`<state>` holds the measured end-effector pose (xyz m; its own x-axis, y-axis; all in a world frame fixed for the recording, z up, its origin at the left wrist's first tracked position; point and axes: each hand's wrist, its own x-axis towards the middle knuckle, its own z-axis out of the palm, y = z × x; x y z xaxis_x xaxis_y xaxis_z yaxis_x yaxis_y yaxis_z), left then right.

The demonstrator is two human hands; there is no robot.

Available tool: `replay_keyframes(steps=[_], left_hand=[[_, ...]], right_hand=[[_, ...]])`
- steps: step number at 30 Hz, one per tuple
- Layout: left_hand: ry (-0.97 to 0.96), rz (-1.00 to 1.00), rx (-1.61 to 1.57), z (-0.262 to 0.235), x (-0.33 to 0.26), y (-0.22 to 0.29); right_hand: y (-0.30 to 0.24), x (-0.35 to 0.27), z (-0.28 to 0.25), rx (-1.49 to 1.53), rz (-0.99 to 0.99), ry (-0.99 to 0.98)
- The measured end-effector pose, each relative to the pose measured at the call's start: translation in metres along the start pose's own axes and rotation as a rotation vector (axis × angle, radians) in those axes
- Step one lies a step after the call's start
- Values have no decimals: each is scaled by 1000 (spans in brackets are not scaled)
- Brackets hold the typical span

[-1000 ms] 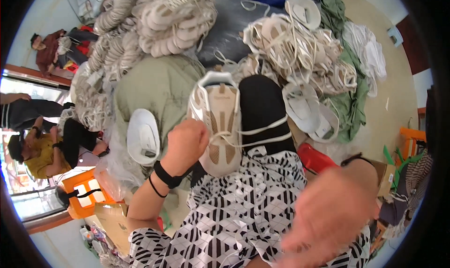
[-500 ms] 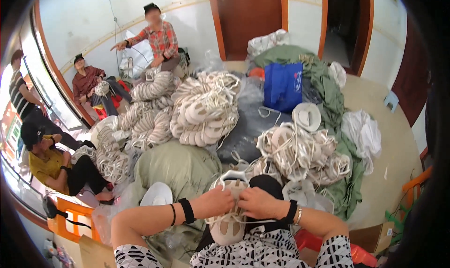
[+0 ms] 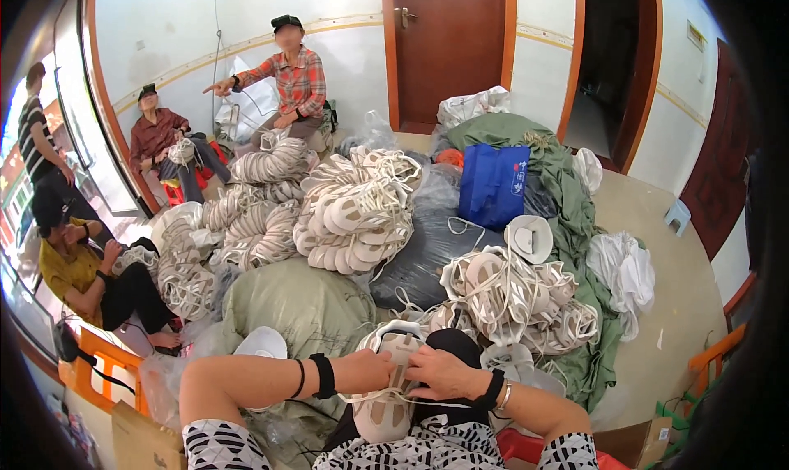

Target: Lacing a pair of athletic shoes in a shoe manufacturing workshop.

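Right hand (image 3: 444, 373) has joined left hand (image 3: 366, 371) at the shoe (image 3: 384, 417), both curled, grip indiscernible; lacing seems under way, next calling for an even pull on the lace (image 3: 436, 402).

Left hand (image 3: 371, 370) and right hand (image 3: 445, 371) both on beige shoe upper (image 3: 383, 421), close together. Stacked uppers (image 3: 355, 215) ahead, blue bag (image 3: 491, 189) to their right.
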<state>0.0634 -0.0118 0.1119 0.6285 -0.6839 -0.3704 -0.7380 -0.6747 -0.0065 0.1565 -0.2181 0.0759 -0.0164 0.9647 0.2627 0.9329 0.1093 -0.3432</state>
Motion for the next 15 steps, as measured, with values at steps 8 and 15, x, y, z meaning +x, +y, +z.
replay_keyframes(steps=[8,15], left_hand=[[-129,-172,-92,7,17,7],[252,-411,-600,13,23,-6]], right_hand=[[-3,0,2,2,11,-27],[0,-2,3,4,22,-40]])
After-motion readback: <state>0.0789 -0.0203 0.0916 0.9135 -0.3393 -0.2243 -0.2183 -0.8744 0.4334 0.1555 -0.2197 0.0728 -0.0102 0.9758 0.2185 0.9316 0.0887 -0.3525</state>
